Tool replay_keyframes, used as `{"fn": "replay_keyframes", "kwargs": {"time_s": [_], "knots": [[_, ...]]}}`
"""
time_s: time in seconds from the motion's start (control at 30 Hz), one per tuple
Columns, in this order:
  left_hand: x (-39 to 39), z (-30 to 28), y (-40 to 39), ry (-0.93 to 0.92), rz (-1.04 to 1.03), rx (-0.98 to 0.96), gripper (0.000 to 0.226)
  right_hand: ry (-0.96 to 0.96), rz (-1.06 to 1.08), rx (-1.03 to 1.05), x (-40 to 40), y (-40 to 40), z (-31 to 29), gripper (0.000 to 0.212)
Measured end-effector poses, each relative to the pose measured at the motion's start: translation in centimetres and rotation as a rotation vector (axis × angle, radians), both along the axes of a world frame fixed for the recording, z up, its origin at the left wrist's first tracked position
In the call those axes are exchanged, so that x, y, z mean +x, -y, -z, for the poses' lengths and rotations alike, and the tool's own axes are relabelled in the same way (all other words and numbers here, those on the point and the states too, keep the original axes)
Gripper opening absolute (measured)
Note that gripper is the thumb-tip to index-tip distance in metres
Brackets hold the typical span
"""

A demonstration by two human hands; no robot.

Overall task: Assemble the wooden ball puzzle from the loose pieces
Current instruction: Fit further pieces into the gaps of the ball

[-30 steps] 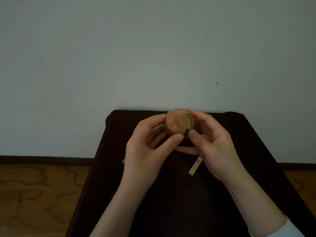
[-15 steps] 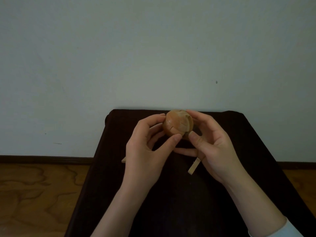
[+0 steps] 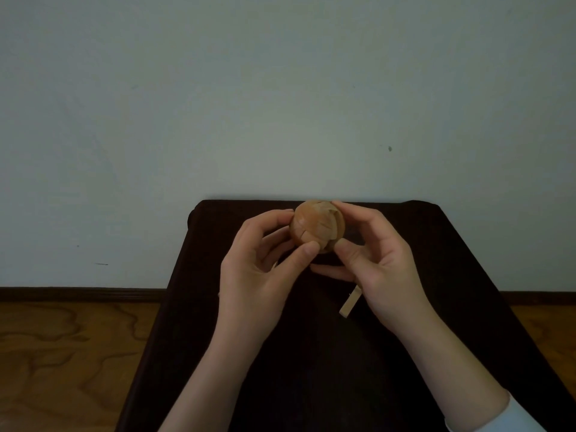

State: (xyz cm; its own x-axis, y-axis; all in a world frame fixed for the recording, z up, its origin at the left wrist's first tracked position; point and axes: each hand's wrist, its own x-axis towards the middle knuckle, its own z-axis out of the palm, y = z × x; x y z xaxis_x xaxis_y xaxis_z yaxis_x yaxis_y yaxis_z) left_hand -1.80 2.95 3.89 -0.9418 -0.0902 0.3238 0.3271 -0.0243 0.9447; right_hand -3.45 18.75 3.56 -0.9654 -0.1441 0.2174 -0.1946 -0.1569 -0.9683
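Observation:
A rounded wooden ball puzzle (image 3: 314,226), made of interlocked pieces with visible seams, is held up above the far half of the dark table (image 3: 467,275). My left hand (image 3: 258,275) grips its left side, thumb under the front. My right hand (image 3: 377,266) pinches its right side between fingertips on top and thumb below. One loose pale wooden stick piece (image 3: 350,304) lies on the table, partly hidden under my right hand.
The dark table stands against a pale wall (image 3: 280,104). A wooden floor (image 3: 68,353) shows to the left and right below a dark skirting board (image 3: 78,294). A white sleeve cuff (image 3: 498,416) covers my right wrist.
The ball has been turned slightly in my fingers, and its seams face differently. Both hands keep their hold in almost the same place. The loose stick has not moved.

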Motion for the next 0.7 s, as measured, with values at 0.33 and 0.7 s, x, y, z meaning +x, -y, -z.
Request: {"fn": "replay_keyframes", "kwargs": {"time_s": [0.33, 0.7], "knots": [[0.1, -0.3, -0.4, 0.025, 0.026, 0.017, 0.047, 0.073, -0.057, -0.037, 0.1, -0.8, 0.1, 0.046], [0.0, 0.1, -0.5, 0.097, -0.034, -0.069, 0.045, 0.184, -0.033, 0.003, 0.3, -1.1, 0.3, 0.043]]}}
